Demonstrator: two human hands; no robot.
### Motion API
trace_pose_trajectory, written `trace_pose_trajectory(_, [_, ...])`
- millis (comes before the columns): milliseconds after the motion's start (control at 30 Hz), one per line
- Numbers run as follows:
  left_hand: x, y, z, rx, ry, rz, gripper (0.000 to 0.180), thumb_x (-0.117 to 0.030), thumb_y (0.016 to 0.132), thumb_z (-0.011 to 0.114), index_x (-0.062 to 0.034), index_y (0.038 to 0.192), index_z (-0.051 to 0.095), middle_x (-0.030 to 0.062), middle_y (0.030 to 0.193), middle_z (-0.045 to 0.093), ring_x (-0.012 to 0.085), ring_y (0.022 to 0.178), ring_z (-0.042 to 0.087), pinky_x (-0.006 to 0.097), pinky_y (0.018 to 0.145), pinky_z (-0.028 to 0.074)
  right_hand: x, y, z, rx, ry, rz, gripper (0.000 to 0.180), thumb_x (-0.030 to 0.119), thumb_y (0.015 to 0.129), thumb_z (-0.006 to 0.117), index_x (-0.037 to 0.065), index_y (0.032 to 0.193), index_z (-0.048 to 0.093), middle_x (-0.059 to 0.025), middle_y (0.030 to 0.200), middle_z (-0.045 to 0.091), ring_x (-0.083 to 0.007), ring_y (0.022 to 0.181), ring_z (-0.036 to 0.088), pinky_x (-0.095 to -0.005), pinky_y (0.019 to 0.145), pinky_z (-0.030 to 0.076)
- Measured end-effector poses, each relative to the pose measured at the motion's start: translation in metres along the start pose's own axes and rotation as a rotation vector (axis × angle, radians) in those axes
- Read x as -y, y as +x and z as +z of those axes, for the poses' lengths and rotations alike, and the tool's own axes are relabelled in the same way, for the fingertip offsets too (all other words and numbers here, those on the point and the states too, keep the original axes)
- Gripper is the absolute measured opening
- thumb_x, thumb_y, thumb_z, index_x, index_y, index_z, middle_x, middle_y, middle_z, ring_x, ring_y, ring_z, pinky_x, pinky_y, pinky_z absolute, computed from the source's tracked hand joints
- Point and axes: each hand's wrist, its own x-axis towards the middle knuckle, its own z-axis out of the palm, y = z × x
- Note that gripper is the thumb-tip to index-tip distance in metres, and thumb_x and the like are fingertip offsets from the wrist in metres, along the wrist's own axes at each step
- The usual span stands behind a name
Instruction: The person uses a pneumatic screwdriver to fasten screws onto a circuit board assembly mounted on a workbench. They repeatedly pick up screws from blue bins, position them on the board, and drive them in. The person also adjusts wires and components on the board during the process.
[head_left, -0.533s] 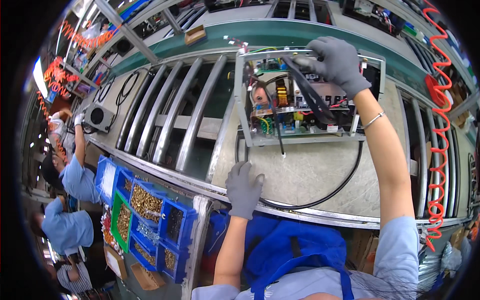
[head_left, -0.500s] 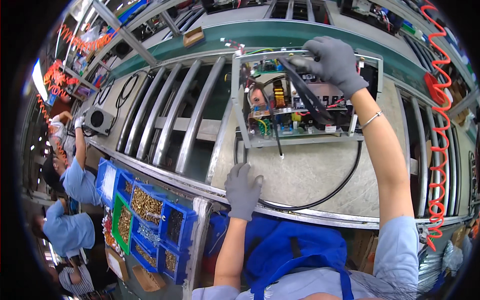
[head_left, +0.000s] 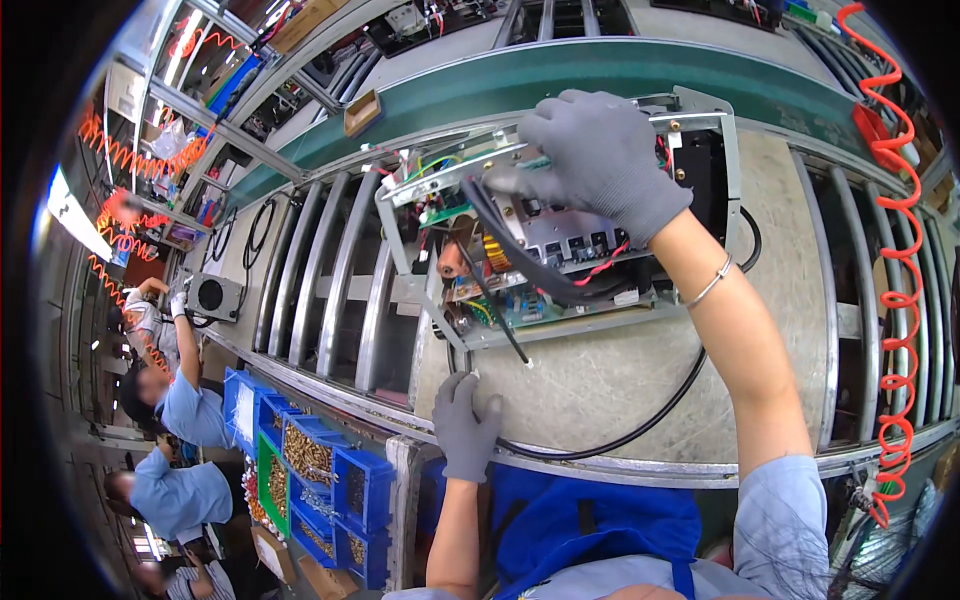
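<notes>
An open metal chassis (head_left: 560,333) full of circuit boards, a copper-coloured coil and wiring lies at a slant on the bench. My right hand (head_left: 605,165), in a grey glove, is closed over its far rail. The thumb lies inside, beside a bundle of black cables (head_left: 490,215); whether it also pins the cables is hard to tell. Below the chassis' near left corner, my gloved left hand (head_left: 467,428) rests at the bench's near edge with thumb and fingers apart. A black power cord (head_left: 640,435) passes beneath this hand and loops right, back up to the chassis.
Metal rollers (head_left: 335,280) run to the left, and more rollers (head_left: 855,300) lie right. Blue bins of screws (head_left: 308,450) stand at lower left. A red coiled hose (head_left: 895,300) hangs at right. Co-workers (head_left: 185,405) stand at far left, near a grey boxed unit (head_left: 212,295).
The chassis has turned, its left end swinging left and nearer to me. My right hand has moved left and nearer with the rail. The left hand keeps its place by the cord.
</notes>
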Motion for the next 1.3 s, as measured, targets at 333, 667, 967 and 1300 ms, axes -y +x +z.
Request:
trace_pose_trajectory(333, [-0.006,0.003,0.001,0.045,0.091,-0.046,0.047,-0.027,0.077,0.073,-0.0078,0.119,0.064,0.0149,0.126,0.058,0.0354,0.114,0.055,0.046,0.095,0.043,0.003,-0.005,-0.003,-0.082,0.015,-0.024,0.054,0.067,0.075,0.065,0.013,0.068,0.067,-0.0039,0.068,0.062,-0.0228,0.068,0.065,-0.0372,0.058,0.052])
trace_pose_trajectory(667, [0.000,0.000,0.002,0.012,0.040,-0.023,0.045,-0.027,0.078,0.073,-0.0085,0.118,0.064,0.0150,0.127,0.058,0.0358,0.116,0.054,0.047,0.097,0.043,-0.002,0.001,0.007,-0.037,0.006,-0.010,0.055,0.070,0.074,0.064,0.014,0.076,0.070,-0.0043,0.072,0.064,-0.0239,0.074,0.066,-0.0374,0.062,0.052])
trace_pose_trajectory(967, [0.008,-0.004,0.001,-0.039,-0.018,0.004,0.045,-0.027,0.076,0.075,-0.0086,0.116,0.063,0.0143,0.124,0.057,0.0352,0.113,0.055,0.047,0.095,0.044,0.001,0.003,0.001,0.074,-0.044,0.029,0.047,0.065,0.077,0.067,0.018,0.083,0.071,-0.0036,0.078,0.065,-0.0267,0.078,0.066,-0.0395,0.065,0.050])
trace_pose_trajectory(1300, [0.020,-0.007,0.010,-0.010,-0.044,-0.003,0.045,-0.033,0.080,0.072,-0.0110,0.118,0.062,0.0113,0.127,0.054,0.0317,0.116,0.052,0.047,0.097,0.041,-0.003,0.017,0.008,0.195,-0.057,0.098,0.048,0.059,0.083,0.064,0.012,0.086,0.069,-0.0064,0.081,0.065,-0.0294,0.081,0.065,-0.0410,0.067,0.050])
